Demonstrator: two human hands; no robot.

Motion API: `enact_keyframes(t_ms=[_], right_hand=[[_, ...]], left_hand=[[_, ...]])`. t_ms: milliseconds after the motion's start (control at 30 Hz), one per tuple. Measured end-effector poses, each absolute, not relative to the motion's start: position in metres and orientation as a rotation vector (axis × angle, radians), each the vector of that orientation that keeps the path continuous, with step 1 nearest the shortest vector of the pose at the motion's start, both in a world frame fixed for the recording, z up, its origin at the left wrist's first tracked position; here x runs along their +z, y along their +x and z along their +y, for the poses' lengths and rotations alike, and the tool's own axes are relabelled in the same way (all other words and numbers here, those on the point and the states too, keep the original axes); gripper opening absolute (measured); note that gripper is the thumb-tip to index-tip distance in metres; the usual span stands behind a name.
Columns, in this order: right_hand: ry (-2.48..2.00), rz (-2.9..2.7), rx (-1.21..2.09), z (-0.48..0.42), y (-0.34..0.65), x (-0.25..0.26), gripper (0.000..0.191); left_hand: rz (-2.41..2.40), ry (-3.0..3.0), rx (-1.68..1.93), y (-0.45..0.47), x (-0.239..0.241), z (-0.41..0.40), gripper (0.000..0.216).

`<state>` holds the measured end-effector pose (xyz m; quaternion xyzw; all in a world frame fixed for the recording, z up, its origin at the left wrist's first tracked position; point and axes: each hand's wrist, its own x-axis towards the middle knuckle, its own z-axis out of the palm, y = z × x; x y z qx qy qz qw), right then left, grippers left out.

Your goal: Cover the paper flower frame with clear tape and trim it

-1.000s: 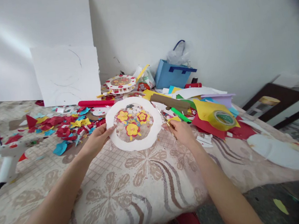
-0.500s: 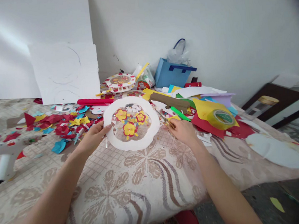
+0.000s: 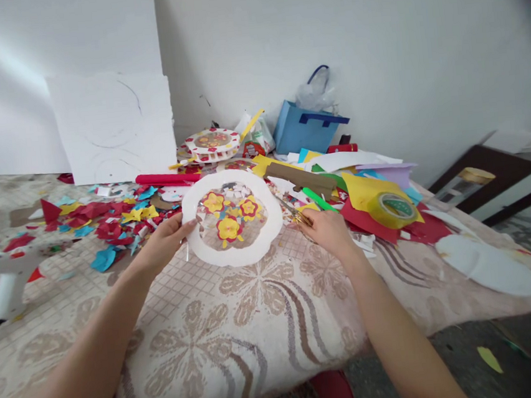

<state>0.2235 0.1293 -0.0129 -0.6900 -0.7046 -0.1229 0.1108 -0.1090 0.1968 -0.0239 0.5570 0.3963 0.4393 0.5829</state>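
Note:
My left hand (image 3: 169,234) pinches the left edge of a round white ring (image 3: 265,244) with a scalloped inner edge. A clear sheet spans the ring, and 3 yellow-and-red paper flowers (image 3: 229,229) sit on it. A thin clear strip hangs below my left fingers. Gold-handled scissors (image 3: 299,216) are in my closed right hand (image 3: 327,230), their blades pointing up and left toward the ring's right edge. Whether the blades touch the ring I cannot tell.
Red, yellow and blue paper scraps (image 3: 108,223) cover the left. A glue gun (image 3: 12,273) stands at far left. Tape (image 3: 393,207) lies on coloured sheets to the right, near a white oval piece (image 3: 492,265). Behind are a decorated round piece (image 3: 213,142) and a blue bag (image 3: 308,129).
The whole view has shifted very slightly. Both hands, the ring and the scissors hold nearly the same positions.

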Motion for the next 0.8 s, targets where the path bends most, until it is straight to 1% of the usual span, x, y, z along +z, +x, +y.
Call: enact_keyframes(t_ms=[133,367,433,533,633,700,800], right_hand=[[-2.045,-2.069,-0.383,0.1294,0.2237,-0.0126,0.038],[-2.048,-2.047,-0.377,0.1296,0.2242,-0.0126,0.038],[-2.030,-2.022,-0.315,0.1302,0.2235,-0.0125,0.037],[-1.957,-1.995,-0.107,0.1321,0.2219,-0.0120,0.036],[-1.847,-1.976,0.098,0.1337,0.2210,-0.0120,0.041],[-1.802,-1.972,0.161,0.1338,0.2211,-0.0125,0.044],[-1.827,-1.978,0.147,0.1323,0.2216,-0.0132,0.047]], left_hand=[[0.919,1.280,1.022,-0.1086,-0.0216,0.1958,0.038],[0.883,1.277,0.992,-0.1105,-0.0222,0.1969,0.040],[0.883,1.268,0.991,-0.1111,-0.0226,0.1974,0.041],[0.877,1.249,0.988,-0.1121,-0.0236,0.1985,0.042],[0.882,1.221,0.988,-0.1124,-0.0244,0.1997,0.043],[0.895,1.210,0.991,-0.1122,-0.0245,0.2000,0.045],[0.886,1.223,0.980,-0.1119,-0.0244,0.1998,0.046]])
